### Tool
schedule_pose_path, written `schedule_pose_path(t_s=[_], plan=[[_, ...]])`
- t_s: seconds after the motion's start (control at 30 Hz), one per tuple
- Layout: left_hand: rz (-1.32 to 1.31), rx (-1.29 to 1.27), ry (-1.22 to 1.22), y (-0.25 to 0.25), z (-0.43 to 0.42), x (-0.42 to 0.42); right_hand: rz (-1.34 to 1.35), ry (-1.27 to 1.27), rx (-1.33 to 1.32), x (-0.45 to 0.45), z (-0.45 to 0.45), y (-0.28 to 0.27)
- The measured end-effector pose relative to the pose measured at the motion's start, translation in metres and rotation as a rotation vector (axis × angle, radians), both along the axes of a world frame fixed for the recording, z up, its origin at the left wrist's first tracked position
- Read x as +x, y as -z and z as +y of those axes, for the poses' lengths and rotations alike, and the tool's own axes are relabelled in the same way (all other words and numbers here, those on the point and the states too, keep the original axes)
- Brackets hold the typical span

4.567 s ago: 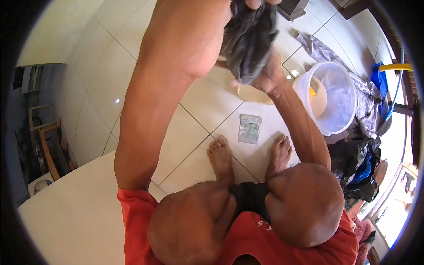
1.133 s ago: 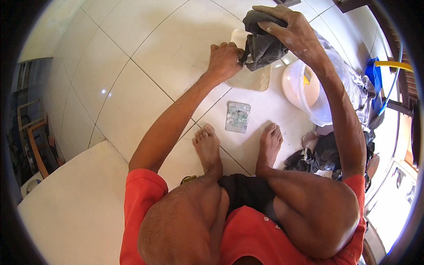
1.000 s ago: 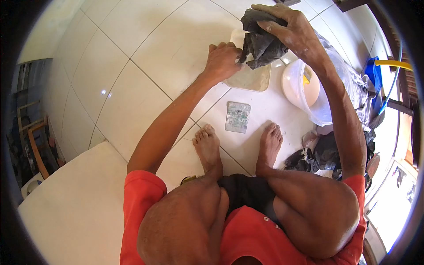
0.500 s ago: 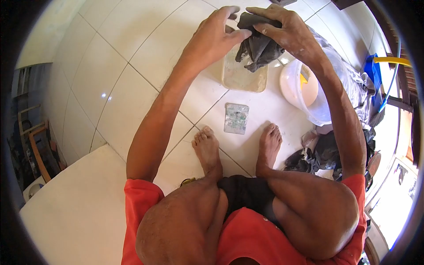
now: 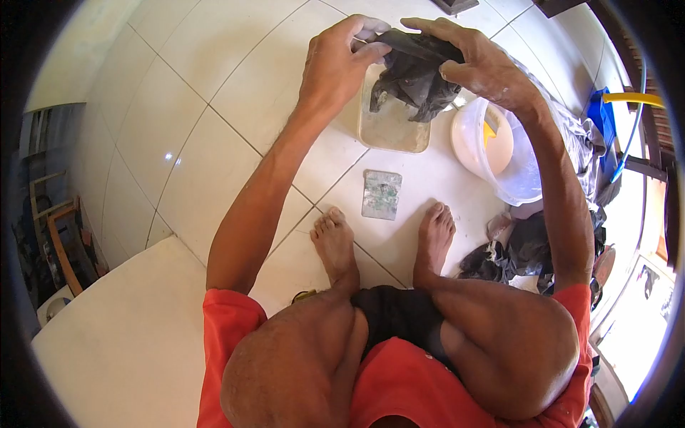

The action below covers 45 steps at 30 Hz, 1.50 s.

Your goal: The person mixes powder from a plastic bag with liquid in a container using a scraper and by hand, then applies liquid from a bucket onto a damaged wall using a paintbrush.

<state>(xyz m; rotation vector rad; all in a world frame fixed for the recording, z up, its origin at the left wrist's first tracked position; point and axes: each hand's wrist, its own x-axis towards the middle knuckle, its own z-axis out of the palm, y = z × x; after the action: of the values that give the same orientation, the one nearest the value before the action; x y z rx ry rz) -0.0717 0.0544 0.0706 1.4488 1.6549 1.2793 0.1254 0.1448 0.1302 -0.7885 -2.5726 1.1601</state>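
A crumpled, thin black plastic bag point(image 5: 419, 75) hangs between my two hands at the top of the view. My left hand point(image 5: 342, 60) pinches its left edge between thumb and fingertips. On the other side, my right hand point(image 5: 481, 64) grips the bag with the thumb below and the fingers stretched along the top. Pale dust or paste marks both hands. Below the bag stands a shallow rectangular tub point(image 5: 394, 135) with whitish residue inside, its far part hidden by the bag. A flat grey-green scraper plate point(image 5: 382, 194) lies on the tiles before my feet.
To the right stands a translucent bucket point(image 5: 526, 167), with a pale round container point(image 5: 492, 146) holding something yellow inside it. Dark crumpled plastic point(image 5: 524, 246) lies beside my right foot. A blue container point(image 5: 603, 121) is at the far right.
Both hands have come slightly nearer and moved farther apart, my right hand shifting right. The black bag is stretched wider between them. The feet and tub stay about where they were.
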Motion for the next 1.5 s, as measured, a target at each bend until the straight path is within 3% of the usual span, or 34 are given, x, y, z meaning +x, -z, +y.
schedule_pose_path(t_s=[0.27, 0.43, 0.57, 0.63, 0.93, 1.5], plan=[[-0.050, 0.011, -0.002, 0.005, -0.002, -0.005, 0.021, -0.036, -0.037, 0.005, 0.003, -0.003], [0.122, -0.079, 0.044, -0.003, -0.008, -0.008, 0.026, -0.040, -0.046, 0.007, 0.002, -0.003], [0.100, -0.055, 0.075, -0.005, -0.012, -0.008, 0.030, -0.036, -0.045, 0.007, 0.003, -0.001], [-0.190, -0.023, 0.147, -0.004, -0.012, -0.008, 0.032, -0.033, -0.043, 0.008, 0.004, 0.000], [-0.449, -0.234, 0.148, -0.008, -0.008, -0.011, 0.025, -0.028, -0.069, 0.005, 0.001, -0.003], [-0.317, -0.232, 0.124, -0.006, -0.010, -0.010, -0.054, 0.038, 0.320, 0.014, -0.002, 0.004]])
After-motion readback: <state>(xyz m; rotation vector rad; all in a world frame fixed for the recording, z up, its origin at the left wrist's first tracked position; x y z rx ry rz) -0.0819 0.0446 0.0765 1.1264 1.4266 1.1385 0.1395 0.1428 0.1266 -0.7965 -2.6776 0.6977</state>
